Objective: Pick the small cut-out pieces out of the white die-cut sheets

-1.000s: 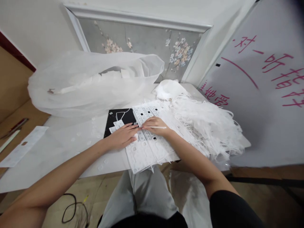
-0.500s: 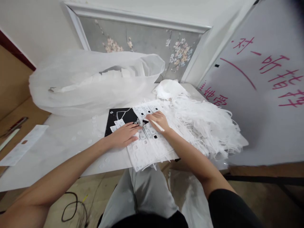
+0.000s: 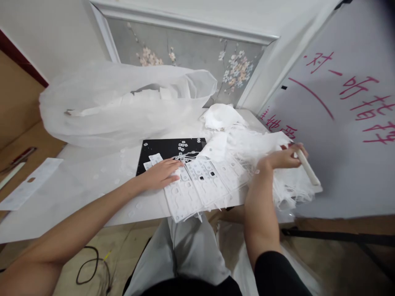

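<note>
My left hand (image 3: 163, 172) lies flat with its fingers stretched out over white printed sheets (image 3: 182, 197) with square cut-outs. Under their far end is a black board (image 3: 193, 144) scattered with small clear square pieces (image 3: 182, 144). My right hand (image 3: 285, 158) is closed around a flat white stick (image 3: 308, 167), out at the right over the pile. By its fingers is the edge of a white sheet (image 3: 216, 146) that bends up and across toward the pile; whether the fingers pinch that sheet is not clear.
A heap of white stringy offcuts (image 3: 286, 189) covers the table's right end, beside a whiteboard (image 3: 333, 172) with red writing. At the back lies a large translucent bag (image 3: 101, 123). A loose white card (image 3: 31, 185) rests at the far left.
My right hand has swung right from the board to the heap, with the stick in it. A sheet has come off the board, uncovering more clear squares. My left hand stays put.
</note>
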A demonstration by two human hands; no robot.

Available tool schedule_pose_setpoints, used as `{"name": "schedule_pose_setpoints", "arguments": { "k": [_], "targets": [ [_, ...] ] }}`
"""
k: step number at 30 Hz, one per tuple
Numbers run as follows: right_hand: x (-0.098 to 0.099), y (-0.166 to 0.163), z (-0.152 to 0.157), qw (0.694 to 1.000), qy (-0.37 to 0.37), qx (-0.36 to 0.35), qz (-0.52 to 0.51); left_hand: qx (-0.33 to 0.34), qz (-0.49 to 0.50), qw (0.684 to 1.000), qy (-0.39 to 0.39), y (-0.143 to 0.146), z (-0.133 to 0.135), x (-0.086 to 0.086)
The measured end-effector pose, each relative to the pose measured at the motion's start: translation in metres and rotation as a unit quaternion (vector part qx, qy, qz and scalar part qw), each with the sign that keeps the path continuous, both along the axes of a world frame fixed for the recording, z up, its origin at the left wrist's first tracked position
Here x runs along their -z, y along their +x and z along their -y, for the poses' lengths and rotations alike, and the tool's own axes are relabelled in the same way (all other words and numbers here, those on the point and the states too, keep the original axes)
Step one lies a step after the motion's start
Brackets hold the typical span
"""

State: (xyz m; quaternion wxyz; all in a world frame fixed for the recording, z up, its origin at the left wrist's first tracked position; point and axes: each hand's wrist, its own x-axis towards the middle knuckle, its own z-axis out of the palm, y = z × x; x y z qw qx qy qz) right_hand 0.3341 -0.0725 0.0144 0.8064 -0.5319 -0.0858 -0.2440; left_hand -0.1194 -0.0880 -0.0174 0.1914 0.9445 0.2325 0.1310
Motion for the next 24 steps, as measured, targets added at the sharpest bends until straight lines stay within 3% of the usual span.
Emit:
{"name": "schedule_pose_setpoints", "arguments": {
  "k": [3,6,8,12,15,17,20,24],
  "targets": [
    [-0.008,-0.008,0.005,0.999,0.001,-0.047,-0.020,-0.008,0.007,1.000,0.004,-0.001,0.001,0.000],
    [-0.012,-0.049,0.004,0.967,-0.082,-0.240,0.036,0.002,0.039,0.999,0.016,-0.002,0.004,-0.005],
    [-0.011,-0.085,0.003,0.905,-0.133,-0.395,0.085,0.000,0.083,0.996,0.020,-0.003,0.007,-0.010],
    [-0.001,-0.153,0.012,0.705,-0.188,-0.674,0.120,-0.028,0.144,0.989,0.013,-0.004,0.014,-0.016],
    [0.009,-0.190,0.024,0.561,-0.200,-0.797,0.098,-0.041,0.142,0.989,0.004,-0.004,0.017,-0.013],
    [0.014,-0.206,0.031,0.485,-0.205,-0.846,0.080,-0.046,0.142,0.989,-0.001,-0.003,0.018,-0.010],
    [0.018,-0.216,0.034,0.421,-0.207,-0.882,0.043,-0.046,0.155,0.987,-0.016,-0.001,0.019,-0.007],
    [0.024,-0.217,0.032,0.423,-0.194,-0.885,-0.015,-0.034,0.173,0.984,-0.039,0.006,0.018,-0.007]
  ]
}}
